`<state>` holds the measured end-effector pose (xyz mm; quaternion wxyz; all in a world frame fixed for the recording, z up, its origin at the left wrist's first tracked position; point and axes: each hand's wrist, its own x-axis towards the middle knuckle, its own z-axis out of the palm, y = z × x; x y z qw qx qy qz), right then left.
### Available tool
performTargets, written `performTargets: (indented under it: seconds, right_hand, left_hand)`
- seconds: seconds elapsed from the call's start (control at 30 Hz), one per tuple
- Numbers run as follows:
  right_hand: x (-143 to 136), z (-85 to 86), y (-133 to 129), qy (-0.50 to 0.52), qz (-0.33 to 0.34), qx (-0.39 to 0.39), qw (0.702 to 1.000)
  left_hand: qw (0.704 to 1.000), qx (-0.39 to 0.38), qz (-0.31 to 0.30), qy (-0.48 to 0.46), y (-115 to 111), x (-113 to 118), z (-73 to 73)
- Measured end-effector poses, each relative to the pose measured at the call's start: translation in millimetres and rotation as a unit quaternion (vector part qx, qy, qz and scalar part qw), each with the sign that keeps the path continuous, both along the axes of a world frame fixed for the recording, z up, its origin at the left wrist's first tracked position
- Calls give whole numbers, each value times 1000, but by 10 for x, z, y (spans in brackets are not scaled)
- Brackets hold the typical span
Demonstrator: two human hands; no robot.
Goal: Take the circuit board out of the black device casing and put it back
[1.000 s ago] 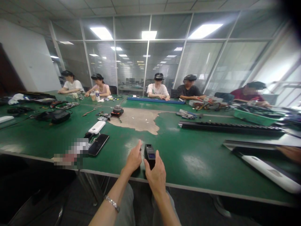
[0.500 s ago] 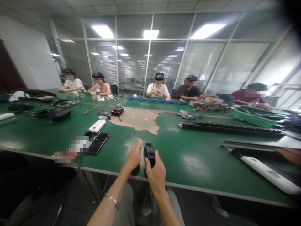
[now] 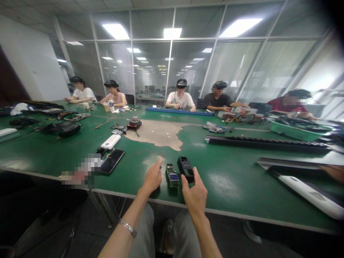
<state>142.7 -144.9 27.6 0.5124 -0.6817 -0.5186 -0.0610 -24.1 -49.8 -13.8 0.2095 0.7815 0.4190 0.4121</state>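
Note:
My right hand (image 3: 197, 193) grips the near end of a black plastic housing (image 3: 185, 167) between thumb and fingers, tilted just above or on the green table. To its left lies a bare green circuit board (image 3: 172, 176) with a small blue-grey display, uncovered and touched by neither hand. My left hand (image 3: 152, 177) rests on its edge left of the board, index finger stretched forward, with nothing visible in it; its palm side is partly hidden.
A black phone (image 3: 113, 161) and white power bank (image 3: 111, 142) lie left on the green table (image 3: 225, 168). Black metal rails (image 3: 263, 143) and a white elongated device (image 3: 309, 195) lie right. A green basket (image 3: 298, 133) stands farther back. Several people sit opposite.
My right hand has moved right with the black housing, which has come off the circuit board. The board with its display now shows on the table. My left hand has hardly moved.

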Motion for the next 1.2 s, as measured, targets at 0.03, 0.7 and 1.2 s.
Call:
performTargets:
  seconds: [0.03, 0.7, 1.2]
  right_hand:
    - [22, -62, 1, -3, -4, -5, 1000]
    - [106, -241, -55, -27, 19, -21, 999]
    - [-434, 107, 32, -2, 66, 4, 998]
  left_hand:
    - [1000, 1, 1, 2, -2, -1, 7]
    - [1000, -11, 9, 10, 16, 3, -15]
    - [1000, -13, 4, -11, 45, 2, -53]
